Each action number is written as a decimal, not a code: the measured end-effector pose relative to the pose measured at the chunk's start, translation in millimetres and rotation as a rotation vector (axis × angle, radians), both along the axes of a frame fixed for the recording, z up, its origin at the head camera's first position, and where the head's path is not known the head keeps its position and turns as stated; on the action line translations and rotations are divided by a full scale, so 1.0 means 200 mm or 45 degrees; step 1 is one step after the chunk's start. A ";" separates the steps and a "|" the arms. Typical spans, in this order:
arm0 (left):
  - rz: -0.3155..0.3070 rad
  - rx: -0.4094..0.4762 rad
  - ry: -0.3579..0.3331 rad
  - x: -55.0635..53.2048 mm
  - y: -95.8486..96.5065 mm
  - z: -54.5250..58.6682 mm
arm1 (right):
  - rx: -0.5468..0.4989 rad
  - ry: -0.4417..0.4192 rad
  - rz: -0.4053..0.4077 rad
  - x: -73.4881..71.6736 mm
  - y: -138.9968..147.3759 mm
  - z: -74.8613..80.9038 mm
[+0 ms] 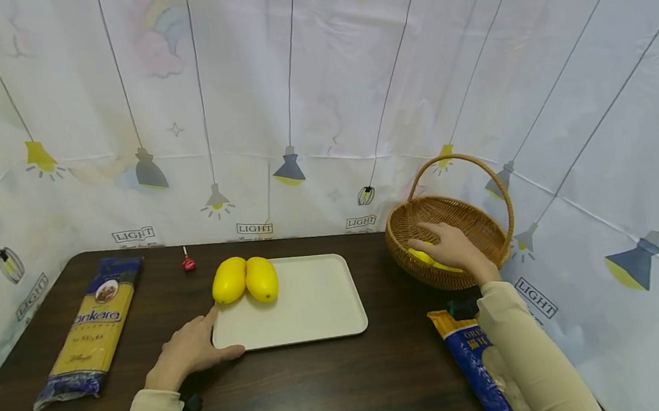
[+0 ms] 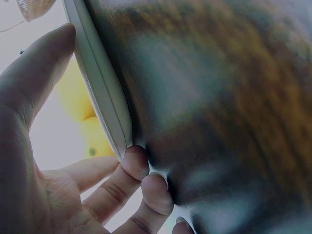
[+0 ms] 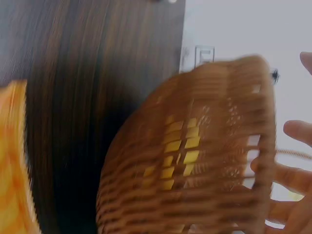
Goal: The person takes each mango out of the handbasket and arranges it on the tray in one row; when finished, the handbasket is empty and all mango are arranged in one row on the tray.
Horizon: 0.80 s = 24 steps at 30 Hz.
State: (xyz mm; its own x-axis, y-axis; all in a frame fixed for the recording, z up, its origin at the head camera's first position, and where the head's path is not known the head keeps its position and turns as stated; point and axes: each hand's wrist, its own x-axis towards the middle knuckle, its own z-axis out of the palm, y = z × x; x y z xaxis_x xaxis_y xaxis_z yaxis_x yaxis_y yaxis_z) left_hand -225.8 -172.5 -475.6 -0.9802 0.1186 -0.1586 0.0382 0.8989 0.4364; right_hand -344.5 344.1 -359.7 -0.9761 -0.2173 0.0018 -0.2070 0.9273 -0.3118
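Note:
Two smooth yellow oval fruits, mango-like, lie side by side on the left end of a cream rectangular tray [image 1: 315, 299]: a left fruit [image 1: 230, 280] and a right fruit [image 1: 262, 279]. My left hand [image 1: 191, 351] spreads around the tray's near-left corner, thumb against the front edge and fingers at the left side; in the left wrist view its fingertips touch the rim. Over the wicker basket [image 1: 403, 231], my right hand [image 1: 449, 245] reaches in with fingers spread, above yellow fruit [image 1: 420, 256]. Yellow shows through the basket's weave in the right wrist view; finger contact there is unclear.
A yellow-and-blue pasta packet [image 1: 94, 327] lies at the left of the dark table [image 1: 323, 391]. A red lollipop [image 1: 188, 262] sits behind the tray. Under the right forearm lies a blue packet [image 1: 476, 363]. The basket's tall handle [image 1: 508, 201] arches above it.

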 end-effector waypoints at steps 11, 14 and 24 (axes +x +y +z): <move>0.007 0.003 -0.011 -0.01 0.00 -0.01 | 0.127 -0.139 -0.016 -0.03 0.21 -0.07; 0.010 0.001 -0.015 0.00 0.00 -0.01 | 0.156 -0.192 -0.020 -0.05 0.23 -0.08; 0.011 0.012 -0.019 0.00 0.00 0.01 | 0.209 -0.277 -0.009 -0.08 0.26 -0.09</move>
State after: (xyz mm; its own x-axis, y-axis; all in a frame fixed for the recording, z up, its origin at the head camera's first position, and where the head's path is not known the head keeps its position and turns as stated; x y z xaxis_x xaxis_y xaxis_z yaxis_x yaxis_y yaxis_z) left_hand -225.4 -171.5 -473.7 -0.9788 0.1114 -0.1718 0.0238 0.8952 0.4451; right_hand -360.6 395.9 -377.0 -0.9512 -0.1906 -0.2425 -0.1451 0.9703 -0.1934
